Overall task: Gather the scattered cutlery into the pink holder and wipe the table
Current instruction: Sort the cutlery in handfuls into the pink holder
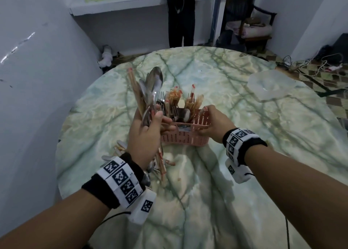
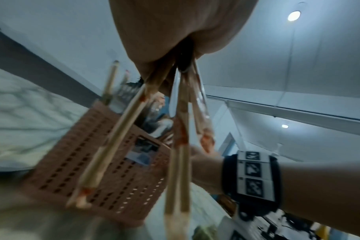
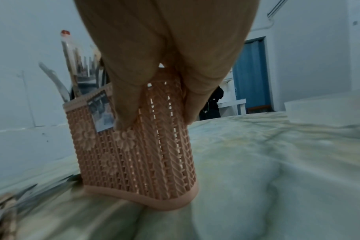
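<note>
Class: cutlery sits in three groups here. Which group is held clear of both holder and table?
The bundle of spoons and chopsticks gripped in the left hand.

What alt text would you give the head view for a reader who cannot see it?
The left hand grips a bundle of spoons and wrapped chopsticks beside the pink holder, which the right hand steadies on a green marbled table. More cutlery lies under the left wrist.
</note>
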A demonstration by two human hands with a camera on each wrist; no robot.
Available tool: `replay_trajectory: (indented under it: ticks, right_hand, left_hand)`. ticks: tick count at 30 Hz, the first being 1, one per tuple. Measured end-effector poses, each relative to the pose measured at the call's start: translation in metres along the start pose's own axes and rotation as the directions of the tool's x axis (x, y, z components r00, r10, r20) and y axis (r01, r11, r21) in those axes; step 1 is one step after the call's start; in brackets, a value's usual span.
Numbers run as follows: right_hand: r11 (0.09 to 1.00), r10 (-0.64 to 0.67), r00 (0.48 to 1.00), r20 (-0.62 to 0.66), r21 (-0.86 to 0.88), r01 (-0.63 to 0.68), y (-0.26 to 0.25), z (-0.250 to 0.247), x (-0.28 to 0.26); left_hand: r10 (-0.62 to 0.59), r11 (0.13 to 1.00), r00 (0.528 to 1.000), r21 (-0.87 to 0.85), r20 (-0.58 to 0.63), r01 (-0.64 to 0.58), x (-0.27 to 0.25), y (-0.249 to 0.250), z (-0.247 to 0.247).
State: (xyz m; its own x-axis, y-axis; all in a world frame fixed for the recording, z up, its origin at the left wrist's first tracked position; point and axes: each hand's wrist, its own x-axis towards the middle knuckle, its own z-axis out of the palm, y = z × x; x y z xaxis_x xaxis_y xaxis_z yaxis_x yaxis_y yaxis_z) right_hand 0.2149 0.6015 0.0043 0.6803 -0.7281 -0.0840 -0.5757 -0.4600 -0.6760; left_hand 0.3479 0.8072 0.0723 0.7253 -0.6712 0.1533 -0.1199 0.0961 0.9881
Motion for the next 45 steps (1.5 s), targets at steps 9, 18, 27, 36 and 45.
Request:
replay_trajectory:
  ticks: [9, 18, 27, 36, 45]
  right_hand:
    - [0.997, -0.006, 0.984, 0.18, 0.08, -0.009, 0.017, -0.007, -0.005]
    - [0.992, -0.096, 0.971, 0.219, 0.106, 0.074, 0.028, -0.036, -0.018]
    - [0.931, -0.153, 0.964, 0.216, 0.359, 0.067, 0.025, -0.048, -0.022]
    - [0.937, -0.291, 0.939, 0.183, 0.251, 0.242, 0.031, -0.043, -0.019]
    - [0.951, -0.284, 0.959, 0.022, 0.133, 0.279, 0.038, -0.041, -0.019]
  left_hand:
    - [0.077, 0.996, 0.994, -0.05, 0.071, -0.074, 0.002, 0.026, 0.09]
    - [0.199, 0.979, 0.978, 0.059, -0.064, -0.195, 0.031, 0.031, 0.153]
    - [0.318, 0.943, 0.947, 0.091, 0.048, -0.321, 0.04, 0.041, 0.171]
    - [0.207, 0.977, 0.97, 0.077, -0.13, -0.198, 0.062, 0.044, 0.177]
    - [0.182, 0.979, 0.974, 0.114, -0.133, -0.167, 0.068, 0.014, 0.159]
